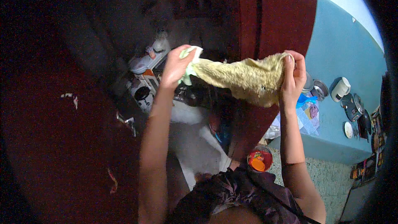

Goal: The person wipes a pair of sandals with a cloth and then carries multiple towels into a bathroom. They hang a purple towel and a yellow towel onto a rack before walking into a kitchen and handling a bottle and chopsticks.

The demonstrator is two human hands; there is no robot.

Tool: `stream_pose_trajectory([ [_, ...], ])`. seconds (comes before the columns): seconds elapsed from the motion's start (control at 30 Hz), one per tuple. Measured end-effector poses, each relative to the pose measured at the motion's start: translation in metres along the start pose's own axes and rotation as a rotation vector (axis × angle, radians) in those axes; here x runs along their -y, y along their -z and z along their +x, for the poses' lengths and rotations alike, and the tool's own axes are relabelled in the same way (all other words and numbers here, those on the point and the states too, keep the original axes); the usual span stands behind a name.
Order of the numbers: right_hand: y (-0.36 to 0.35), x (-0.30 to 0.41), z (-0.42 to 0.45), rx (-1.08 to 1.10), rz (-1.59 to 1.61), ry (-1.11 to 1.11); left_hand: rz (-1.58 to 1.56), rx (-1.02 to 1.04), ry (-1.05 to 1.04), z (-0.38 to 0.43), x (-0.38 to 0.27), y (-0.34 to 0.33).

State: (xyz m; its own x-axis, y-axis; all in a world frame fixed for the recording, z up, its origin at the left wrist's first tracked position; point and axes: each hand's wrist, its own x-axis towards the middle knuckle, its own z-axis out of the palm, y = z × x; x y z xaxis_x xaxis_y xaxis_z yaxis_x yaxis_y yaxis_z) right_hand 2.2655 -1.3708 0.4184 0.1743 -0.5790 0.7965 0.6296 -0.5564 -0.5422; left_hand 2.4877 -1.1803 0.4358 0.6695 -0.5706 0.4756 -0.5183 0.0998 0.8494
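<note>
A fuzzy, yellowish cloth [248,74] is stretched sideways between my two hands at chest height or above, its lower edge sagging on the right. My left hand [174,67] pinches its narrow end together with a pale green, white-edged piece of fabric [187,76]. Whether the pale green piece is sewn to the yellow cloth or separate, I cannot tell. At the wider end, my right hand [293,76] grips a folded-over edge, thumb in front and fingers behind. Small dark specks show on the cloth's lower right part.
A dark red panel [286,12] rises behind the cloth. To the right, a blue-green surface [337,49] bears metal pans [319,89], a white appliance [340,89] and a dark cooker [353,107]. A red bin [267,158] stands on the speckled floor [331,180]. Clutter fills the dim left side.
</note>
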Motion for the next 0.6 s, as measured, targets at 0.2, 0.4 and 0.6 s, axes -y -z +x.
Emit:
stream_pose_trajectory([
  [0.2, -0.010, -0.012, 0.000, 0.038, -0.439, 0.206, -0.091, 0.247, -0.065, 0.083, 0.023, -0.074],
  [0.4, 0.001, -0.040, -0.014, -0.060, -0.684, 0.542, -0.143, 0.353, -0.050, 0.119, 0.042, -0.125],
  [0.6, 0.019, -0.051, -0.025, -0.148, -0.788, 0.633, -0.290, 0.520, -0.041, 0.130, 0.051, -0.150],
])
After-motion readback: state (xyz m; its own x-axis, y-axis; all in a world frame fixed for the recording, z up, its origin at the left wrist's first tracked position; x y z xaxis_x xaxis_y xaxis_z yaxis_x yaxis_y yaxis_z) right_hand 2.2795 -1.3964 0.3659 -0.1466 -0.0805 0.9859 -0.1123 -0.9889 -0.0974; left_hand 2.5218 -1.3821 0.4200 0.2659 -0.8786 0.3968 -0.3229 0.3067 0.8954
